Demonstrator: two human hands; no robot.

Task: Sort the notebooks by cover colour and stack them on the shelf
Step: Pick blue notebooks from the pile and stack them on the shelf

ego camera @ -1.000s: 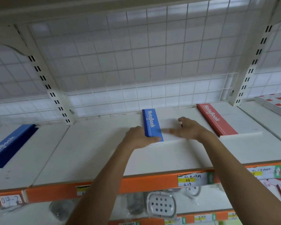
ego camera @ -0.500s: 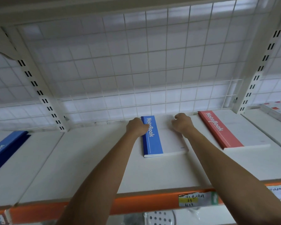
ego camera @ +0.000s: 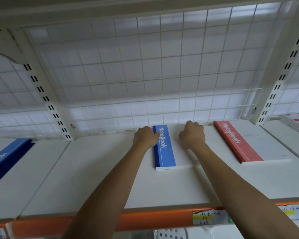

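Across the lower frame, a white shelf (ego camera: pixel 93 178) holds a blue notebook (ego camera: pixel 164 153), flat at centre. At its far end, the left hand (ego camera: pixel 146 138) curls on the spine, the right hand (ego camera: pixel 192 135) over the white cover. A red notebook (ego camera: pixel 236 142) lies further right.

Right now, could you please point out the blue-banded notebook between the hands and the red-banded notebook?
blue-banded notebook (ego camera: pixel 165 152), head view, on its blue band.
red-banded notebook (ego camera: pixel 236 140), head view, on its red band.

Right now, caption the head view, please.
Left hand and right hand grip the blue notebook deep on the shelf; red notebook to its right.
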